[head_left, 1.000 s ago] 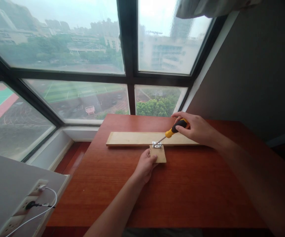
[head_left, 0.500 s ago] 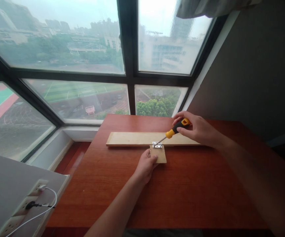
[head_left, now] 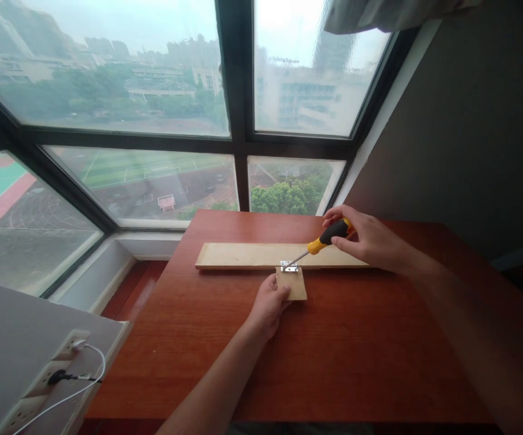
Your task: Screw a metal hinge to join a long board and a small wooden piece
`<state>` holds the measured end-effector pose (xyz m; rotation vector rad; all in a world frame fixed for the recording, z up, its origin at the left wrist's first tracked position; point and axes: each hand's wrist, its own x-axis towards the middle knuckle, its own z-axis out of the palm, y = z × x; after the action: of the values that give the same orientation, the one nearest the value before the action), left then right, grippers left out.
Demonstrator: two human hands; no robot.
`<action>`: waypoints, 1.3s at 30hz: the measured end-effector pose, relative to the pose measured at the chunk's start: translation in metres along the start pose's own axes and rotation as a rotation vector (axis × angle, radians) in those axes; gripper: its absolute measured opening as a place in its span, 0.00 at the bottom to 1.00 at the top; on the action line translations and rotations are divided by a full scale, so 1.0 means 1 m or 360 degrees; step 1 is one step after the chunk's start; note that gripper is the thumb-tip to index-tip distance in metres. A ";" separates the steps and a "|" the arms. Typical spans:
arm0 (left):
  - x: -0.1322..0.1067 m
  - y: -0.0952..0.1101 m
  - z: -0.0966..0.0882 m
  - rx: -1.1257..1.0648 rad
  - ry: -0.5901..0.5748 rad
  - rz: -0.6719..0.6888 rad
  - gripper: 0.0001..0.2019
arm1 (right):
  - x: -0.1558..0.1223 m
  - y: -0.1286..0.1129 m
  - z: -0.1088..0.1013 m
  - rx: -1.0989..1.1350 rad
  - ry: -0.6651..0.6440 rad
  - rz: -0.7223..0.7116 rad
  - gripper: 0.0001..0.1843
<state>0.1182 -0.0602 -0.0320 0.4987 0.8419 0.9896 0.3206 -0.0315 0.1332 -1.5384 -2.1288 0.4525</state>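
Note:
A small square wooden board [head_left: 294, 286] is pinched by its left edge in my left hand [head_left: 270, 305], thumb on top. A silver metal hinge [head_left: 289, 266] joins or bridges this piece and a long pale wooden plank [head_left: 238, 255] behind it. My right hand [head_left: 364, 237] is closed around the black and yellow handle of a screwdriver [head_left: 329, 235]. Its shaft slants down to the left, and the tip meets the hinge near its left side. Any screw under the tip is too small to make out.
Everything rests on a reddish-brown wooden table [head_left: 343, 356]. Large windows [head_left: 120, 72] rise behind it. At lower left, a low wall carries sockets [head_left: 46, 377] with a white cable [head_left: 103, 362] and a black plug [head_left: 57, 377]. A dark wall [head_left: 465, 121] stands on the right.
The screwdriver's handle has rolled in my right hand, its yellow end opening turning out of sight. The right hand has shifted slightly right; my left hand and the boards keep nearly the same place.

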 end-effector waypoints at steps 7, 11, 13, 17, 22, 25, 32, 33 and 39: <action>-0.001 0.001 0.001 0.0006 -0.0002 -0.0015 0.14 | 0.002 -0.005 0.006 -0.0210 0.0148 0.0024 0.19; -0.001 0.001 0.002 0.0008 0.0016 -0.0025 0.15 | 0.004 -0.009 0.009 -0.0569 0.0260 0.0074 0.19; -0.001 0.001 0.002 0.0015 0.0019 -0.0031 0.14 | 0.005 -0.011 0.010 -0.0693 0.0276 0.0113 0.19; -0.001 0.001 0.002 0.0031 0.0010 -0.0028 0.14 | 0.005 -0.016 0.007 -0.0461 0.0149 0.0026 0.14; -0.001 0.001 0.003 0.0042 0.0022 -0.0017 0.14 | 0.006 -0.020 0.006 -0.0157 -0.0007 -0.0159 0.17; -0.001 0.001 0.004 0.0038 0.0026 -0.0014 0.15 | 0.008 -0.026 0.012 -0.0463 0.0126 -0.0111 0.16; -0.001 0.001 0.003 0.0052 0.0019 -0.0014 0.14 | 0.009 -0.034 0.018 -0.0687 0.0207 -0.0037 0.15; -0.001 0.001 0.003 0.0059 0.0017 -0.0015 0.14 | 0.009 -0.034 0.017 -0.0542 0.0163 -0.0103 0.16; -0.001 0.001 0.004 0.0057 0.0005 -0.0014 0.15 | 0.009 -0.037 0.016 -0.0257 0.0067 -0.0272 0.17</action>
<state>0.1209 -0.0603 -0.0289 0.5237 0.8651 0.9687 0.2801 -0.0344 0.1408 -1.4198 -2.2879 0.1918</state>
